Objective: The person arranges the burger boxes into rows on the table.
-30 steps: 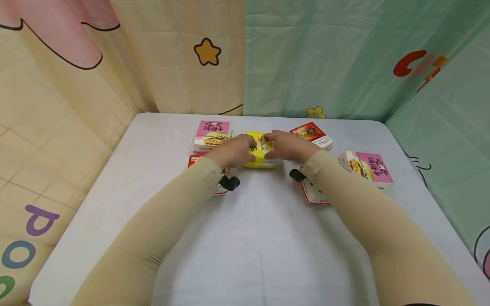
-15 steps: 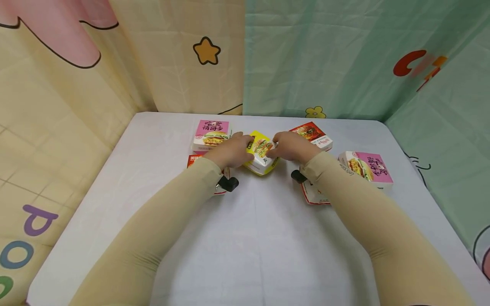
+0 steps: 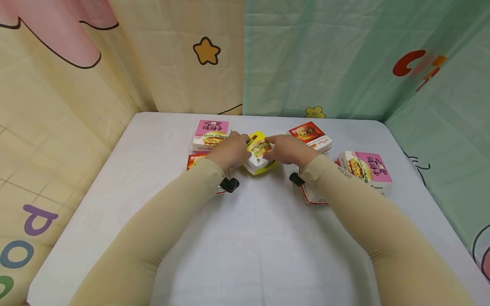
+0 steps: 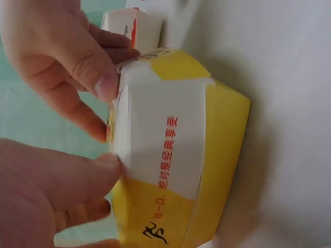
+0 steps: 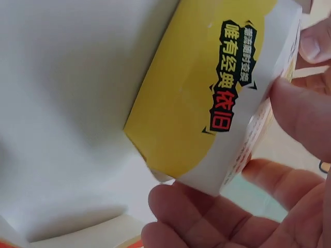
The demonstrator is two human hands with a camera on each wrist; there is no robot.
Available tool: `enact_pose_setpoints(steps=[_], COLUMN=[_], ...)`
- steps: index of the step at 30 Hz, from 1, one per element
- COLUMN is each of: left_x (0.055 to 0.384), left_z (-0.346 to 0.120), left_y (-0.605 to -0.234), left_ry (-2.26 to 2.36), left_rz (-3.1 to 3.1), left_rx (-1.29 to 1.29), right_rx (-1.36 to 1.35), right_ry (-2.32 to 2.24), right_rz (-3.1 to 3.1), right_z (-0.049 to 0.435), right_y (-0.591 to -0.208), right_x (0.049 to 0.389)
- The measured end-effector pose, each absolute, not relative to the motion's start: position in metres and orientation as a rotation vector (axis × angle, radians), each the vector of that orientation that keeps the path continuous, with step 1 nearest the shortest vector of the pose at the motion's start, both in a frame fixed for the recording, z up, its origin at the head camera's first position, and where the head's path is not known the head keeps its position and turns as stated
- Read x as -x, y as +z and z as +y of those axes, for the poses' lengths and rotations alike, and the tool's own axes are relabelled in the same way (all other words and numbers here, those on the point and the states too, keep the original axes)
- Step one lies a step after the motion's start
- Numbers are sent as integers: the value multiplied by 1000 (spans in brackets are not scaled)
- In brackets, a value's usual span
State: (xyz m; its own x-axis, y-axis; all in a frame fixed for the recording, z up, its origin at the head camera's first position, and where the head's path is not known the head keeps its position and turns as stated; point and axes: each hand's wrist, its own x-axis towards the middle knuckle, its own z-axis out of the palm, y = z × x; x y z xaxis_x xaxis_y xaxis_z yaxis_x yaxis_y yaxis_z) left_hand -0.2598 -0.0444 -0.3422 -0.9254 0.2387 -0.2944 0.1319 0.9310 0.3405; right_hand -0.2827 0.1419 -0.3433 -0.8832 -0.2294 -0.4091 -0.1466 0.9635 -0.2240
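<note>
Both hands are at a yellow and white burger box (image 3: 258,149) on the table, turned with one corner toward me. My left hand (image 3: 232,150) holds its left side; in the left wrist view the thumb presses the upper edge of the burger box (image 4: 163,134), above a white side with red lettering. From the right, my right hand (image 3: 288,149) grips it. The right wrist view has that thumb on the top edge of the burger box (image 5: 191,98) and fingers round a lower corner. Parts of the lid are hidden behind the fingers.
A pink burger box (image 3: 211,134) lies back left, a red one (image 3: 196,160) partly behind the left wrist. Back right is a red and white box (image 3: 311,137); farther right sits another pink box (image 3: 366,169). The right sleeve partly covers a further box (image 3: 314,196). Curtains border the white table (image 3: 256,238).
The yellow burger box has turned from lying square to the table to showing a corner toward me, then shifted slightly left. Both hands have stayed at it, with small finger shifts.
</note>
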Motion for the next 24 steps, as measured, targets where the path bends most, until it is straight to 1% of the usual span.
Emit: enact_pose_setpoints(steps=[5,11,17,24], left_x=[255,256,260,259], left_z=[-44,-49,-52,-52], left_y=[-340,-341,-340,-337], left_ry=[402,470,449,500], left_rz=[2778,2709,2689,2661], left_rx=[-241,-268,-311,-288], right_rx=[259,302,333,308], right_ry=[-209,-211,-207,-190], right_rz=[2714,2732,2746,2710], right_z=[136,133,134,132], right_y=[-341,-341,-343,-344], right_x=[277,272,272,276])
